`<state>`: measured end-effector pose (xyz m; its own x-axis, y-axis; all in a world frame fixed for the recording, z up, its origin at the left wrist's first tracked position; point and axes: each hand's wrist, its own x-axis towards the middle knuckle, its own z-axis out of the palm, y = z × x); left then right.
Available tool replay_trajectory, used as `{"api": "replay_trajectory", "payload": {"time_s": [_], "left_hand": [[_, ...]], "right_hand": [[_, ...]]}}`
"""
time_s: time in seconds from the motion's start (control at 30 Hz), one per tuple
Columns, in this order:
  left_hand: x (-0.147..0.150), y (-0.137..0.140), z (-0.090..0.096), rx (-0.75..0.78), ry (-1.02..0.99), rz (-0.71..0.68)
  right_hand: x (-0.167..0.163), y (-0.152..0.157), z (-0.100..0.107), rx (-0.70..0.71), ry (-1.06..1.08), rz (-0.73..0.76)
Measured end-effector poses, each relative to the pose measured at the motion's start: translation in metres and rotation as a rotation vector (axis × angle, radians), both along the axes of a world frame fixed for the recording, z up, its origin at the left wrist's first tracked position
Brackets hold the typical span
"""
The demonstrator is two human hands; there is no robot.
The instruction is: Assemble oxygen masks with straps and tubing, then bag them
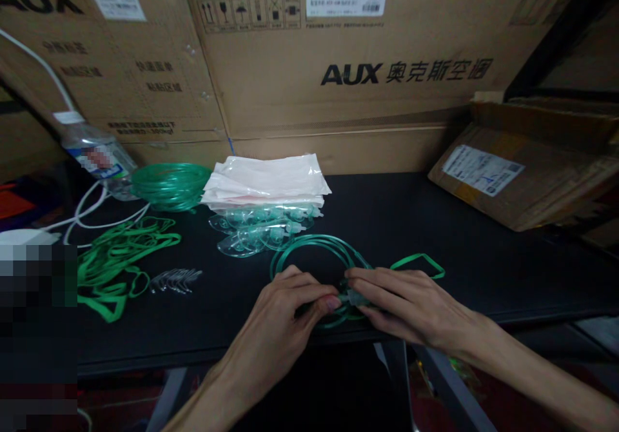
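Note:
Near the table's front edge, my left hand (293,309) is closed, thumb and fingers pinching the end of a coiled green tube (319,242) at a translucent connector (356,298). My right hand (416,303) curls around that connector from the other side, with what seems to be an oxygen mask mostly hidden under its fingers. A loop of green elastic strap (423,256) sticks out behind the right hand. The tube's coil lies on the table behind and beneath both hands. Just beyond it sit several clear green oxygen masks (261,233), nested in rows.
White packets (265,180) are stacked behind the masks. To the left are a green tubing coil (169,184), loose green straps (113,264), small metal strips (176,280), a bottle (99,155) and a white cable (91,209). Cardboard boxes (271,97) stand behind; another box (527,180) sits right.

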<state>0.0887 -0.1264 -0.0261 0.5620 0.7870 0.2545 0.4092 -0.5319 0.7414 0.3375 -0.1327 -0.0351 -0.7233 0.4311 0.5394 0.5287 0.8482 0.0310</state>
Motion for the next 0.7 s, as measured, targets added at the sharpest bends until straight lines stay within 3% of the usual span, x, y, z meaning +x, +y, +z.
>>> {"api": "replay_trajectory", "payload": {"time_s": [0.23, 0.4, 0.57, 0.7], "left_hand": [[0.009, -0.005, -0.014, 0.229, -0.126, 0.045], [0.015, -0.007, -0.020, 0.483, -0.148, 0.077], [0.017, -0.009, -0.022, 0.557, -0.059, 0.082], [0.019, -0.009, -0.023, 0.608, 0.023, 0.079]], "right_hand": [[-0.001, -0.007, 0.000, -0.091, 0.086, -0.032], [-0.005, -0.012, 0.003, -0.363, 0.250, -0.053], [-0.009, -0.012, 0.018, -0.702, 0.329, -0.134], [-0.010, -0.010, 0.028, -0.828, 0.343, -0.199]]}}
